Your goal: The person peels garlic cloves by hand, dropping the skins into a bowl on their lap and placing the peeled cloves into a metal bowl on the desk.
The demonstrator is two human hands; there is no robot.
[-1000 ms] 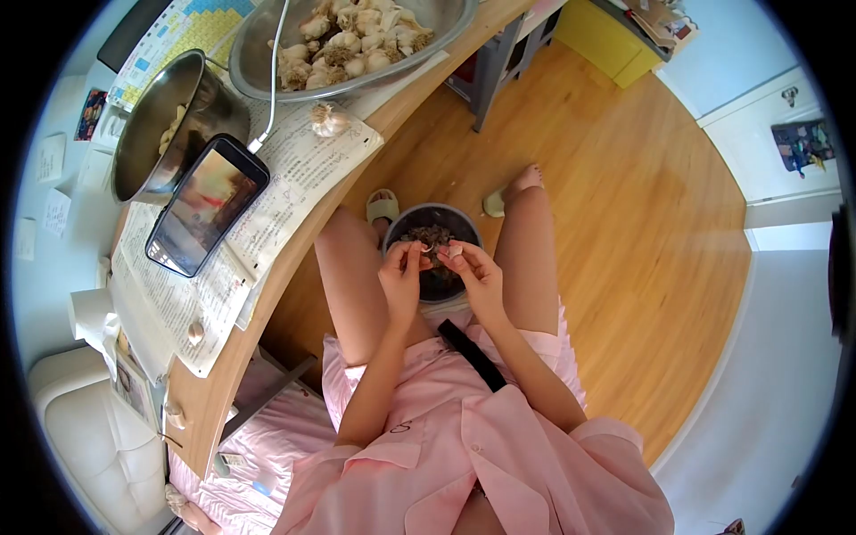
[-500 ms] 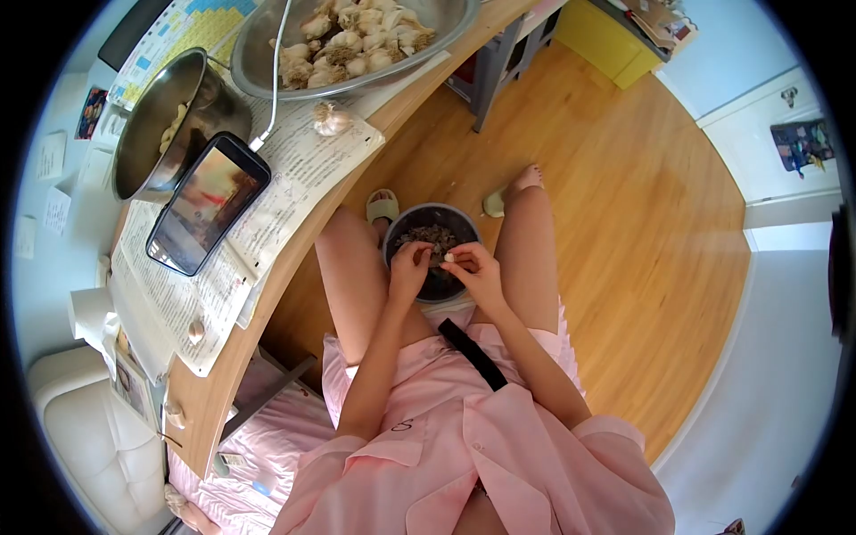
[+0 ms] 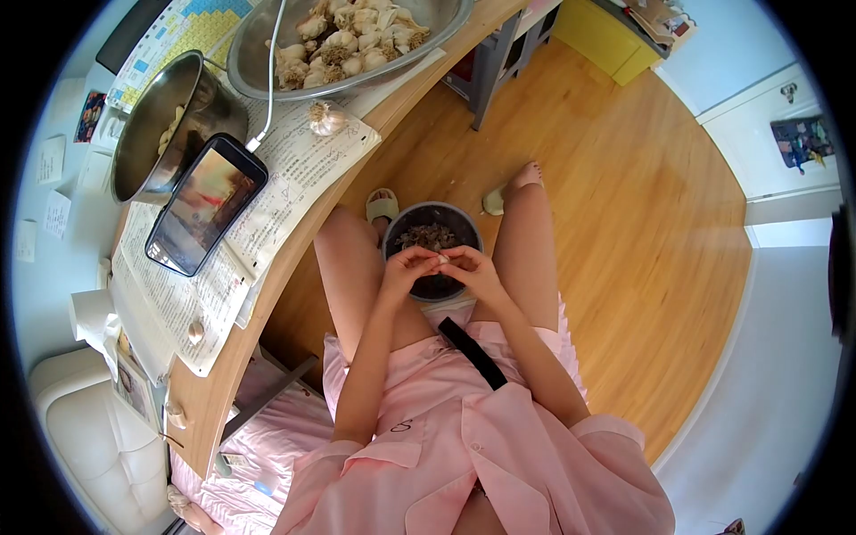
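Observation:
A pale garlic clove (image 3: 442,259) is pinched between the fingertips of both hands. My left hand (image 3: 411,270) is closed on it from the left, and my right hand (image 3: 473,270) from the right, so that the fingertips meet. Most of the clove is hidden by the fingers. Directly below, a dark bucket (image 3: 476,234) stands on the floor between my legs, with garlic skins (image 3: 426,237) inside. On the desk at the upper left, a large metal bowl (image 3: 446,31) holds many garlic bulbs (image 3: 343,40).
A steel pot (image 3: 134,169) with peeled cloves (image 3: 171,129) stands on the desk (image 3: 294,259). In front of it a phone (image 3: 207,205) leans, a white cable (image 3: 267,98) plugged in. One garlic bulb (image 3: 326,119) lies on the papers. A yellow box (image 3: 599,40) is at the back.
My hands have come together over the bucket. My left fingers, lower and apart from the clove before, now meet the right fingertips at it.

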